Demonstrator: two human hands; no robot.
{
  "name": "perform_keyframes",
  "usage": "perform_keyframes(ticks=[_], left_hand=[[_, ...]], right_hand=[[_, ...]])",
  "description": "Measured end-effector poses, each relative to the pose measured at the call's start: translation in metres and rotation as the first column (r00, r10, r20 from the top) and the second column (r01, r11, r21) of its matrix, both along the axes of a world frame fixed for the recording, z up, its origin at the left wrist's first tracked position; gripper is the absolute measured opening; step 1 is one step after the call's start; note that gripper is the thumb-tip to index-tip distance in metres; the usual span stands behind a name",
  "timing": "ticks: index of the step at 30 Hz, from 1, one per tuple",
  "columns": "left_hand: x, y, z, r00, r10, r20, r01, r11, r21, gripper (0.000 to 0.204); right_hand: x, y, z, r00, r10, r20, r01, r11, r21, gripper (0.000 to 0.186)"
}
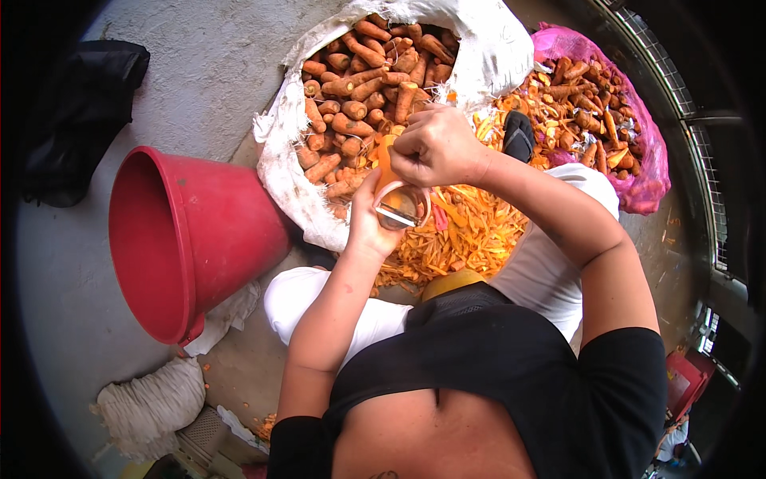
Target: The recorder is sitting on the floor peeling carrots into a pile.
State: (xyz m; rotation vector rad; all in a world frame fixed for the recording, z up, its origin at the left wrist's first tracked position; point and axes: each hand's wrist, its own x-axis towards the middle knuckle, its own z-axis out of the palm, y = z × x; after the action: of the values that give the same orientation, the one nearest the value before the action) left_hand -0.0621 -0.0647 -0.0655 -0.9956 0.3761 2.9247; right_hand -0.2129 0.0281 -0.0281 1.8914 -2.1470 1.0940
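Observation:
My left hand [373, 222] is closed on an orange, peeled-looking carrot [386, 165], which points up and away from me. Just beside it, my right hand [440, 148] is bent in a fist above a peeler [396, 215] with a rounded frame and a pale metal blade; its grip is mostly hidden by the fingers. The blade sits close to my left palm. Beyond both hands stands a white woven sack [275, 160], opened wide and full of unpeeled carrots [359, 88]. Below the hands lies a heap of orange peelings [471, 231].
A red bucket [231, 231] lies tipped at the left, mouth facing left. A pink mesh sack [650, 168] of carrots and scraps is at the far right, near a dark sandal [519, 136]. Crumpled white sacking [155, 403] and black cloth [88, 112] lie leftward.

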Motion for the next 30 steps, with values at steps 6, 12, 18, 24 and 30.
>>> perform_keyframes(ticks=[6, 12, 18, 24, 30], left_hand=[[0.0, 0.003, 0.01, 0.998, -0.031, -0.06, 0.03, 0.999, -0.017, 0.031], [0.014, 0.013, 0.009, 0.993, -0.115, 0.012, 0.115, 0.988, -0.102, 0.036], [0.025, 0.009, 0.02, 0.979, -0.202, -0.02, 0.198, 0.971, -0.138, 0.038], [0.026, 0.006, 0.021, 0.967, -0.237, -0.094, 0.213, 0.953, -0.215, 0.041], [0.018, -0.009, -0.001, 0.992, -0.127, -0.003, 0.125, 0.977, -0.171, 0.043]], right_hand=[[-0.003, 0.002, 0.004, 0.983, -0.022, 0.183, 0.002, 0.994, 0.111, 0.023], [-0.036, 0.007, -0.011, 0.982, -0.174, 0.076, 0.161, 0.975, 0.155, 0.023], [-0.061, 0.008, -0.012, 0.941, -0.321, 0.106, 0.281, 0.918, 0.28, 0.028], [-0.099, 0.019, -0.017, 0.801, -0.589, -0.102, 0.591, 0.755, 0.282, 0.026], [-0.038, 0.007, 0.01, 0.964, -0.245, 0.098, 0.214, 0.943, 0.254, 0.03]])
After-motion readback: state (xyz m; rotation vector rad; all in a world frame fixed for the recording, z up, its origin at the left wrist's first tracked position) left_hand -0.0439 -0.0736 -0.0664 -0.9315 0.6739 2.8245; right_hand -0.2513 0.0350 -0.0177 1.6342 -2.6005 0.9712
